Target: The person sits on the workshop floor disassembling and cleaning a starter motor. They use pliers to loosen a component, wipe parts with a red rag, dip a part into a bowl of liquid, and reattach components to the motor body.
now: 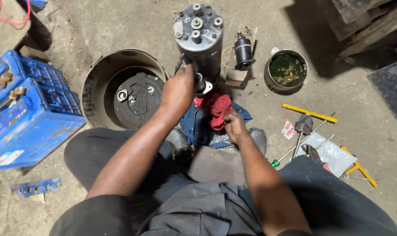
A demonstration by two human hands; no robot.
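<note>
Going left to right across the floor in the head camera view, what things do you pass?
Blue battery → round metal pan → grey cylindrical motor, gripped by the left hand → small black cylinder part → bowl of greenish liquid → hammer → yellow-handled tool.

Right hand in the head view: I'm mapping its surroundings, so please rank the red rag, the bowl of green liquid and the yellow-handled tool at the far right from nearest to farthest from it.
1. Red rag: touching the right hand, just above it.
2. Bowl of green liquid: up and to the right, on the floor.
3. Yellow-handled tool: far right, past the other tools.
</note>
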